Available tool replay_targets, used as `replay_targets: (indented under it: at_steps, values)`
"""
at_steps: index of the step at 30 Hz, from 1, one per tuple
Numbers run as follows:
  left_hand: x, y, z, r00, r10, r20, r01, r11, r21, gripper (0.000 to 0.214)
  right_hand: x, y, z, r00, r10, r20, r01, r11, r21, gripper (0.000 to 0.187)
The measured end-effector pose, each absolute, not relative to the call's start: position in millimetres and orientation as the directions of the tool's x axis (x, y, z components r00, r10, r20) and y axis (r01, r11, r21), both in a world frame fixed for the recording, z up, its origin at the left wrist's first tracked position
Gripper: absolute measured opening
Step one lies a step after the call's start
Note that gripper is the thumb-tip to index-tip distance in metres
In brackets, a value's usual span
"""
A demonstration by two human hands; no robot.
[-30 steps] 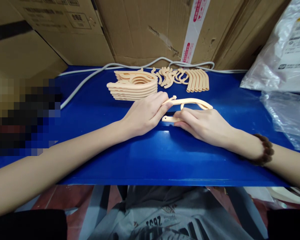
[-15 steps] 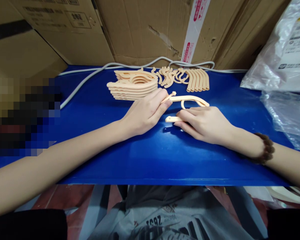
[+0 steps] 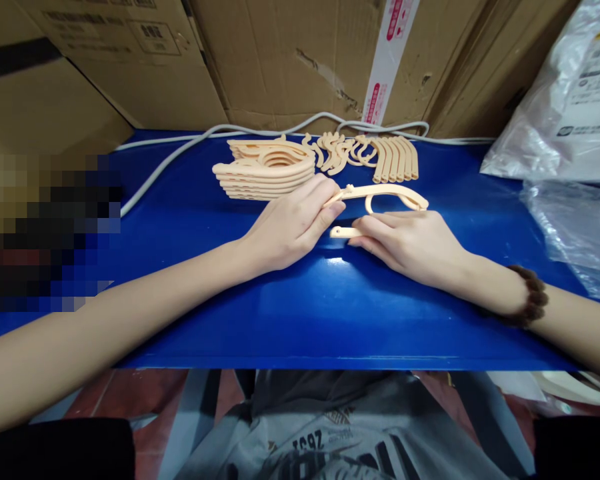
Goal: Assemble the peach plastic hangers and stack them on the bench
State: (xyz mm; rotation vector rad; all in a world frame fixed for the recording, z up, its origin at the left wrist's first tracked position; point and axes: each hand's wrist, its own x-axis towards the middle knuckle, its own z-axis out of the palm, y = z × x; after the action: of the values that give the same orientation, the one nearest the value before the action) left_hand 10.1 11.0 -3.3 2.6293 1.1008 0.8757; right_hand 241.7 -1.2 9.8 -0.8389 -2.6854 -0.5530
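My left hand [image 3: 297, 220] is closed in a pinch on a small cream hook [image 3: 334, 199], most of it hidden by the fingers. The hook's tip meets the end of a cream plastic folding hanger [image 3: 387, 191]. Fingers and thumb of my right hand [image 3: 410, 243] grip the hanger's lower arm, whose holed end pokes out to the left. Just behind my left hand lies a stack of cream hangers [image 3: 265, 177]. Loose hooks [image 3: 335, 152] and a row of curved hanger arms [image 3: 396, 160] lie beyond both hands.
The blue tabletop [image 3: 280, 320] carries everything. A white cable [image 3: 180, 143] runs along its back, before cardboard boxes [image 3: 290, 60]. Clear plastic bags [image 3: 555, 127] lie at the right. A blurred patch [image 3: 40, 247] covers the left.
The hanger's upper arm has shifted slightly right, and its left end now meets the hook in my left hand. My right hand has risen a little; the lower arm's end shows less.
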Motion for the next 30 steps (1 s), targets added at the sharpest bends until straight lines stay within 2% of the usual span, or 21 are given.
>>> replay_targets:
  at_steps: [5, 15, 19, 30]
  values:
    - [11, 11, -2, 0.553, 0.731, 0.401, 0.655, -0.678, 0.333, 0.038, 243, 4, 8, -0.757, 0.557, 0.342, 0.634, 0.752, 0.179, 0.038]
    - [14, 5, 2, 0.43, 0.828, 0.361, 0.797, -0.535, 0.28, 0.041, 246, 10, 8, -0.658, 0.709, 0.254, 0.727, 0.686, -0.031, 0.039]
    - [15, 3, 5, 0.427, 0.858, 0.285, 0.817, -0.501, 0.285, 0.043, 247, 12, 7, -0.653, 0.718, 0.24, 0.731, 0.681, -0.051, 0.042]
    - [14, 4, 8, 0.467, 0.858, 0.213, 0.83, -0.509, 0.23, 0.036, 246, 11, 7, -0.658, 0.714, 0.239, 0.719, 0.69, -0.083, 0.04]
